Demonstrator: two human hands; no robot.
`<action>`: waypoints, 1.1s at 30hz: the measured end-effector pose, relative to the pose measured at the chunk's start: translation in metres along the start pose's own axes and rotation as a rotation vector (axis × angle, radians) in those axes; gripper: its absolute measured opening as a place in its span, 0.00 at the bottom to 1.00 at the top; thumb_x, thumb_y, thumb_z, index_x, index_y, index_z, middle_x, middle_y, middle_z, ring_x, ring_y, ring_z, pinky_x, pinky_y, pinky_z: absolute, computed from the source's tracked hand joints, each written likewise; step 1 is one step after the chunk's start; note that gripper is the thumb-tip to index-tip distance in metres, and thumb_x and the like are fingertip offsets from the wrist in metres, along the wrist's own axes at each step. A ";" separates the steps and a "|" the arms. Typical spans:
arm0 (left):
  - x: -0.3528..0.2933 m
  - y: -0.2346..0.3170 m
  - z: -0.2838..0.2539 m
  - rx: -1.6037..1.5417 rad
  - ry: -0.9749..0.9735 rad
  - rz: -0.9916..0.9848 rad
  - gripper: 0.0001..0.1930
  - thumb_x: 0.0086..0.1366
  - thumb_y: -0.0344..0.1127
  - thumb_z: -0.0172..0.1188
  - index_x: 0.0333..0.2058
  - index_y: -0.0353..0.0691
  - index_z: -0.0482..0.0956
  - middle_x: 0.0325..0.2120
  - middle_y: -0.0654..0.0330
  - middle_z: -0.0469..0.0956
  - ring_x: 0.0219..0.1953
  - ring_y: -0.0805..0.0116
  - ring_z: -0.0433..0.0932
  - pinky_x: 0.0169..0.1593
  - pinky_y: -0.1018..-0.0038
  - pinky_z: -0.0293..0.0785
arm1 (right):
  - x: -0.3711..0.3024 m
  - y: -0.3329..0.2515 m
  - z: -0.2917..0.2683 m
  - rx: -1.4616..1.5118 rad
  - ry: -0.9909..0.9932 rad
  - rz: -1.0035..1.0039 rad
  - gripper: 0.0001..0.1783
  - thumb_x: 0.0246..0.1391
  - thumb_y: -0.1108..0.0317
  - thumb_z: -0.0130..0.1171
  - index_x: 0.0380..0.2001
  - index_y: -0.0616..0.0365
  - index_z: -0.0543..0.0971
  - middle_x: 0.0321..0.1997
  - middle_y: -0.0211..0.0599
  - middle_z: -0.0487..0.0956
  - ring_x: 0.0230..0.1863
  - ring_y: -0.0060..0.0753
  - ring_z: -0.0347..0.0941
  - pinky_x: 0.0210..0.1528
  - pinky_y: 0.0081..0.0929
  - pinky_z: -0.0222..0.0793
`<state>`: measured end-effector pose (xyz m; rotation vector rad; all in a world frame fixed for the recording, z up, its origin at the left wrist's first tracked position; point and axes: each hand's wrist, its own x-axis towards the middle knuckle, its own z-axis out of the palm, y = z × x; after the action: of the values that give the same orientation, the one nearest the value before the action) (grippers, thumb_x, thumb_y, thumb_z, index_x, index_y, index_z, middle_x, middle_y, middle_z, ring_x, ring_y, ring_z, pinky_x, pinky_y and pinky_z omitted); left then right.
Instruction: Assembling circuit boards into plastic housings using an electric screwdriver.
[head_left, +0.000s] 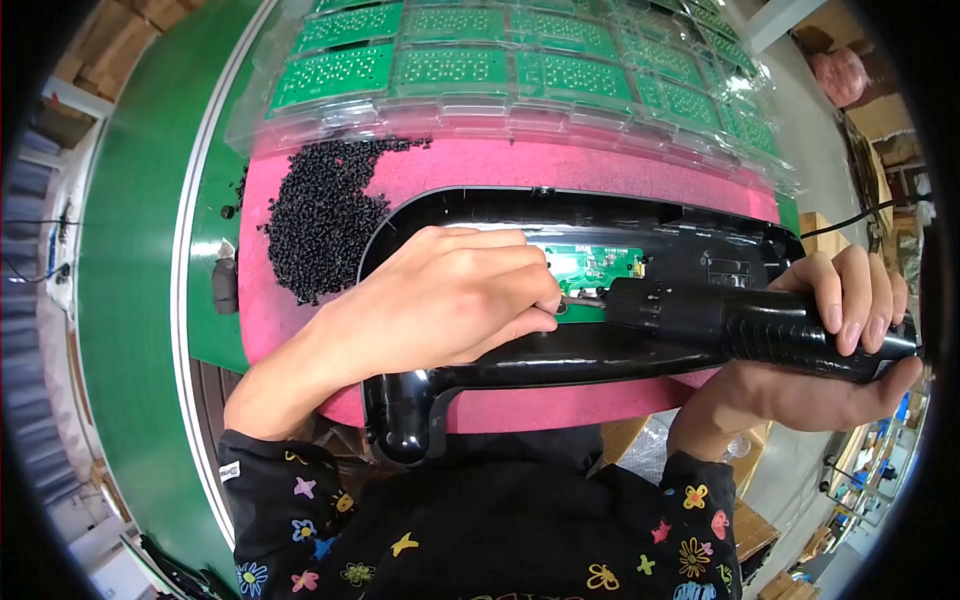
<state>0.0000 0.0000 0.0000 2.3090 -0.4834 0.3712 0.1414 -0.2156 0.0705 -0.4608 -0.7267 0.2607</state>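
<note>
My right hand (855,300) is wrapped round the rear of a black electric screwdriver (690,315), which lies almost level and points left. Its thin metal bit (583,301) reaches to the fingertips of my left hand (455,295). Those fingers are pinched together at the bit's tip; whatever they hold is hidden. Beneath both hands lies a long black plastic housing (540,373), its hollow side up. Inside it sits a green circuit board (605,262), partly covered by my left hand and the screwdriver.
Small black screw-like pieces (318,225) are heaped on the pink mat (560,415) left of the housing. Clear plastic trays (470,112) with several green circuit boards (450,70) stand at the back. A dark cable (865,215) runs at the right. The table's green surface (130,300) extends left.
</note>
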 end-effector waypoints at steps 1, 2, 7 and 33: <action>0.000 0.000 0.001 -0.019 0.005 -0.014 0.11 0.55 0.30 0.69 0.33 0.39 0.76 0.30 0.59 0.78 0.32 0.57 0.78 0.34 0.67 0.75 | -0.001 0.001 0.002 0.025 0.008 0.012 0.16 0.53 0.61 0.62 0.34 0.54 0.66 0.27 0.26 0.69 0.27 0.22 0.68 0.37 0.23 0.67; 0.000 0.000 0.001 -0.038 0.011 -0.029 0.11 0.55 0.30 0.70 0.32 0.38 0.75 0.29 0.59 0.77 0.31 0.58 0.78 0.34 0.66 0.75 | -0.002 0.003 0.004 0.050 0.015 0.023 0.16 0.53 0.61 0.63 0.34 0.54 0.65 0.26 0.26 0.68 0.26 0.22 0.67 0.36 0.23 0.67; 0.000 -0.004 0.002 -0.117 0.028 -0.043 0.11 0.55 0.29 0.69 0.32 0.38 0.74 0.28 0.59 0.77 0.31 0.57 0.78 0.33 0.66 0.75 | -0.005 0.008 0.008 0.090 -0.011 0.044 0.16 0.53 0.62 0.63 0.34 0.54 0.66 0.26 0.26 0.68 0.26 0.21 0.66 0.35 0.23 0.66; 0.005 0.002 -0.004 -0.004 -0.091 -0.120 0.16 0.56 0.34 0.68 0.40 0.40 0.74 0.38 0.59 0.77 0.41 0.54 0.78 0.39 0.64 0.76 | 0.004 -0.014 -0.001 -0.297 -0.173 0.039 0.19 0.55 0.55 0.60 0.36 0.56 0.65 0.29 0.32 0.69 0.24 0.24 0.64 0.30 0.24 0.63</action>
<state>0.0030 0.0003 0.0054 2.3449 -0.3869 0.2079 0.1462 -0.2264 0.0790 -0.7419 -0.9318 0.2316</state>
